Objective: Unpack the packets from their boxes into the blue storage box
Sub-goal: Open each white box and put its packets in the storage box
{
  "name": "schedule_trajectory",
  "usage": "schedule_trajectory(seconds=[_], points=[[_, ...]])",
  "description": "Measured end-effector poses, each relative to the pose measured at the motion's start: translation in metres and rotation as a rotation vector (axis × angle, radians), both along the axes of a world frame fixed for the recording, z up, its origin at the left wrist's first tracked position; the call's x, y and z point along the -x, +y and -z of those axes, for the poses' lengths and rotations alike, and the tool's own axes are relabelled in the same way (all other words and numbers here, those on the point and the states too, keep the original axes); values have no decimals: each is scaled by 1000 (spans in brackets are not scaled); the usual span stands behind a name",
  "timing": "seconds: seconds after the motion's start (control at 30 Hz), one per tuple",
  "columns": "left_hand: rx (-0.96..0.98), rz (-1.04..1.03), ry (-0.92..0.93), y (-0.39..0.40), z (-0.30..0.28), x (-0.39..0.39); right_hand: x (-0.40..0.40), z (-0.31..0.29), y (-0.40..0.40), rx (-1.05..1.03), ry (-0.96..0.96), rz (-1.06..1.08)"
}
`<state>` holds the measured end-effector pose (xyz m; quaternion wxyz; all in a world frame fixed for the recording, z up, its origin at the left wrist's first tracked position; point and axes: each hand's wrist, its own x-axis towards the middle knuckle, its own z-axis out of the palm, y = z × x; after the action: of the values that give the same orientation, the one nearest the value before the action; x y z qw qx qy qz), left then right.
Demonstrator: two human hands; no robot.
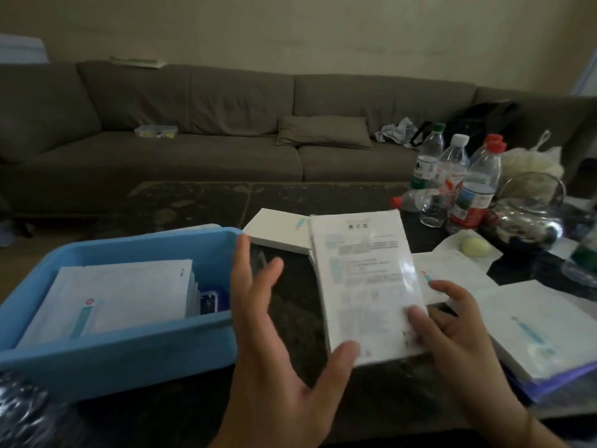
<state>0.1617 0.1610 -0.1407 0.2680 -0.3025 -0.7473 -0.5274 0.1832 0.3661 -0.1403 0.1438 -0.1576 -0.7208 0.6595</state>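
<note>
My right hand (pixel 452 331) grips a white printed box (pixel 365 282) by its near right corner and holds it tilted above the dark table. My left hand (pixel 277 334) is spread open beside the box's left edge, its thumb touching the near corner. The blue storage box (pixel 135 357) stands at the left and holds a stack of white packets (pixel 109 292). More white boxes lie behind (pixel 277 229) and to the right (pixel 533 324) of the held one.
Several plastic bottles (pixel 465 179) and a glass bowl (pixel 529 205) crowd the table's far right. A pale round object (pixel 475 247) lies near them. A grey sofa (pixel 200 130) runs along the back. Crinkled plastic (pixel 26 412) sits at the near left corner.
</note>
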Motion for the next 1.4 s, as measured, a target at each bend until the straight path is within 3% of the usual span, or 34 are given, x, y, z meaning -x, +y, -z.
schedule_trajectory(seconds=[0.07, 0.17, 0.27, 0.33, 0.37, 0.47, 0.6, 0.77, 0.9, 1.07, 1.23, 1.33, 1.4], points=[[242, 0, -74, 6, -2, 2, 16, -2, 7, -141, -124, 112], [602, -12, -354, 16, -4, 5, 35, -4, 18, -330, -333, 66], [709, 7, -526, 26, 2, 15, 43, -12, 27, -787, -484, 49], [742, 24, -622, 29, 6, 24, 54, -26, 24, -1133, -399, 126], [754, 25, -648, 30, 8, 29, 65, -35, 18, -1204, -294, 140], [823, 54, -645, 32, 15, 43, 133, -44, -1, -1172, -109, -84], [930, 108, -686, 32, 19, 66, 244, -19, -21, -1207, -391, -446], [796, 95, -667, 25, 23, 74, 305, 4, -36, -1264, -621, -563], [700, 84, -681, 20, 26, 73, 307, 6, -44, -1389, -504, -535], [627, 65, -649, 16, 25, 70, 287, -9, -31, -1371, -340, -419], [623, 68, -578, 18, 14, 65, 263, -46, -8, -1421, 93, -138], [548, 56, -440, 18, 1, 56, 242, -70, 7, -1319, 337, 32], [495, 84, -355, 19, -10, 46, 212, -94, 13, -1082, 517, 106]])
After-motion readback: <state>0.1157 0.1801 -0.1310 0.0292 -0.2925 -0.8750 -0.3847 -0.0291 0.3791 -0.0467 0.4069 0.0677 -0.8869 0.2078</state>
